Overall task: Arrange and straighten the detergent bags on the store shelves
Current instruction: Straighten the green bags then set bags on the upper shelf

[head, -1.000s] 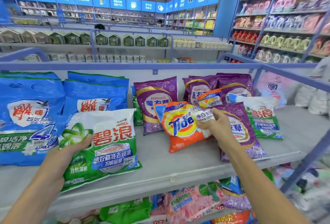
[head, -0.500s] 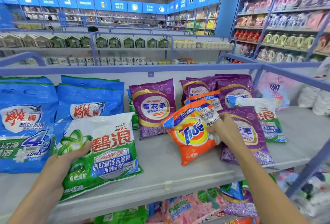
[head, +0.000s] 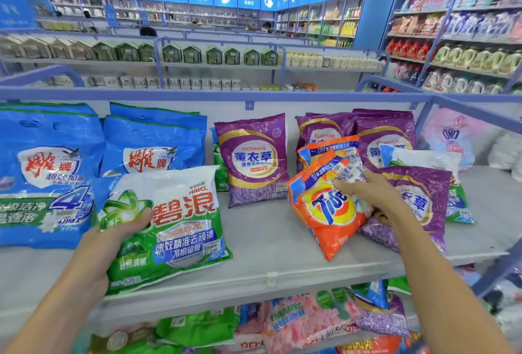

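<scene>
Shelf (head: 268, 243): grey, carrying the detergent bags.
Green Ariel bag (head: 169, 229): front left, tilted — left hand (head: 113, 243) closed on its left edge, thumb on top.
Orange Tide bag (head: 330, 206): leaning against purple bags (head: 418, 198) — right hand (head: 367, 192) fingers pinching its top.

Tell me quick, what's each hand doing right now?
Left hand: closed on the green Ariel detergent bag.
Right hand: closed on the top of the orange Tide bag.
</scene>
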`<state>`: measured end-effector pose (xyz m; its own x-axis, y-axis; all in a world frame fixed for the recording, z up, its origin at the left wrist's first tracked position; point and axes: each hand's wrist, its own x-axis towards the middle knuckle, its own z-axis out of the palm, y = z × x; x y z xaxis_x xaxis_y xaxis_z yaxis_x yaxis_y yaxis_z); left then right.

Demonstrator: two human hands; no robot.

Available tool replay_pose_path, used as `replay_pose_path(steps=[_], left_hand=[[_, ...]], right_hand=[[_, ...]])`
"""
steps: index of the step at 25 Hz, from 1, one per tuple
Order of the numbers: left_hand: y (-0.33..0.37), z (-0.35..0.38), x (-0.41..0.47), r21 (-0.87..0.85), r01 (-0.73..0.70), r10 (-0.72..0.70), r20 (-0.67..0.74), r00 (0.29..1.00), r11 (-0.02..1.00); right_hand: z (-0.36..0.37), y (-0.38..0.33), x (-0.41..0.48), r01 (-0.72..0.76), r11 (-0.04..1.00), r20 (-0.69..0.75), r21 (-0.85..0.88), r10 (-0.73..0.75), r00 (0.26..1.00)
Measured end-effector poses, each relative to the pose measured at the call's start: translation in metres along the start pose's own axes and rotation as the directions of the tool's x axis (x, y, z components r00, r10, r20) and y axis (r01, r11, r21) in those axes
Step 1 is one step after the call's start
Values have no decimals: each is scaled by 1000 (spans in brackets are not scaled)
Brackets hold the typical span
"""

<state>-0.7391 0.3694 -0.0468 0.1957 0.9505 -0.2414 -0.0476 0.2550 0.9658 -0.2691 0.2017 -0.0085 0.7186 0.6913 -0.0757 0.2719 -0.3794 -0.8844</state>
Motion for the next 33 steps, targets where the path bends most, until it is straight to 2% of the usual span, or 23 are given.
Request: replay_pose_path(steps=[3,5,9,12,20,28,33], left_hand=[[6,4,-8,-21,-1,1,20,1000,1000],[8,8,-11,-41,-20,21,8,1000,999],[9,10,-13,-54,-8,7,-18,1000,999],[8,10,-13,-74,1,-3,-23,1000,997],[4,6,-12,-110,26,-26,3,1000,994],[17,6,-15,-126,10,-8,17,1000,992],[20,-8,-17,-162,35,-29,37,999,986]], right_hand=[[13,1,-10,47,998,-118,-36,-51,992],[25,2,-16,33,999,-114,31,-30,993],[37,-4,-18,-15,978,92,210,-4,996],[47,-3,-17,10,948,126,318,-53,991],[50,10,-32,189,862,-47,470,-189,981],[71,-6,-61,219,755,-122,618,-183,976],[98,-7,-64,111,865,26,489,-141,990]])
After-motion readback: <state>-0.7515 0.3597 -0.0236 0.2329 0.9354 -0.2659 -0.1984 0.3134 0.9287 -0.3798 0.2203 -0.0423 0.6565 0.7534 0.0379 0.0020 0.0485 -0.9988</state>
